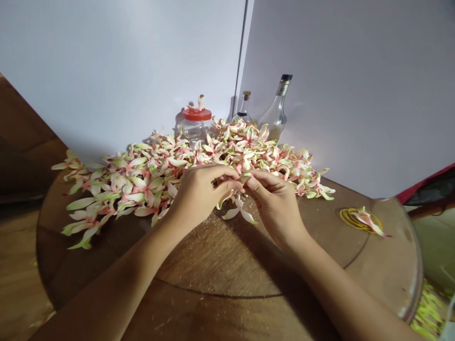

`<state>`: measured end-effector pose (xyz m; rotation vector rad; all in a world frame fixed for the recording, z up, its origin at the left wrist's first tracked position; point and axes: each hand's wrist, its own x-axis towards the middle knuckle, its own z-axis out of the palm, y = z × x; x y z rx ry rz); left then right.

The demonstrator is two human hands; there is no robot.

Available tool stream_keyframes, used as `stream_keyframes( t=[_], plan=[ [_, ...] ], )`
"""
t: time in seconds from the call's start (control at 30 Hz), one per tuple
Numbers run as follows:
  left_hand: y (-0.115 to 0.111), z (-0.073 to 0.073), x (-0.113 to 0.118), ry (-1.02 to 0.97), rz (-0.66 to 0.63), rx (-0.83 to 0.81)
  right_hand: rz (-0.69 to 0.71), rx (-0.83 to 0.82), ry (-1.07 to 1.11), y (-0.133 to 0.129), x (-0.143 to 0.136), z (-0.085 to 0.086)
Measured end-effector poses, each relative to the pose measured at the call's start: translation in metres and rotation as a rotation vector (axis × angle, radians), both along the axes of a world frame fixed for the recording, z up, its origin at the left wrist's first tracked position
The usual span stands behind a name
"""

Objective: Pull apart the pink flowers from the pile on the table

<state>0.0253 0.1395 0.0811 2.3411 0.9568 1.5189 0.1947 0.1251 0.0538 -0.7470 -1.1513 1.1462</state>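
L hand + R hand are meeting at centre, just above a round brown wood-look table. Btwn their fingertips they're holding a small pale green-and-white curled flower petal. R hand is pinching it btwn thumb & index; L hand's thumb & index are pressing together on its near side, exact contact partly hidden. Can't tell if the petal is sitting loose or part of a whole flower.

Just below the fingertips a white three-petalled flower w/ green tips is showing; can't tell if it's hanging from the grip or lying on the table.

Beyond the hands & spreading well out to the left, a big heap of pink, white & green fleshy flowers is covering the table's far side. Behind it, beyond L hand, a clear jar w/ red screw lid is standing, a pale flower resting on top. Beyond R hand, a small clear corked bottle & a taller clear black-capped bottle are standing by the wall. Right of R hand, well apart, thin yellow looped bands are lying under a single pink-white flower.

Step in hand: prob. fine two-handed fingertip work on one flower. Next move is prob. calling for light, even pressure & steady wrists, as thin petals are looking easy to bruise.
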Motion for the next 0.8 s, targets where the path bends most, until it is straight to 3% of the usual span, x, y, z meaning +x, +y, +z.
stream_keyframes(
  t=[0.2, 0.43, 0.8],
  plan=[
    [-0.003, 0.002, 0.001, 0.014, 0.016, -0.015, 0.003, -0.001, 0.012, -0.001, 0.000, 0.001],
    [-0.004, -0.002, 0.003, 0.274, 0.081, 0.265, -0.004, -0.008, 0.009, -0.001, -0.003, 0.000],
    [-0.003, -0.009, 0.007, 0.146, 0.084, 0.134, -0.074, 0.027, -0.135, 0.001, 0.000, 0.003]
  ],
)
